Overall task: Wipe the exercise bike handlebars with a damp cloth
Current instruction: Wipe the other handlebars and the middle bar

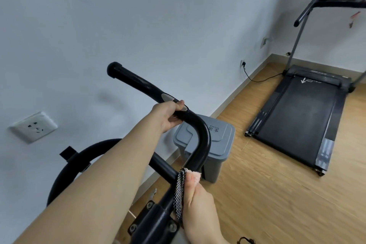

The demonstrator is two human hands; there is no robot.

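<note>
**Cloth low on the bar, left hand steadying higher up**

Watch the patch under your left hand (168, 117): while it covers the handlebar (138, 83) beside the metal sensor (168, 98), that patch is likely to go unwiped unless you shift it. The hanging checked edge of the cloth (179, 194) dangles just above the clamp (156, 219) and could catch on its bolts if you drag downward. A wet pass over the sensor could also leave moisture there. Your left hand is wrapped round the bar, thumb on top, just above the bend. Your right hand (198, 210) is closed on the cloth, thumb pressing it against the lower bar near the clamp.
</note>
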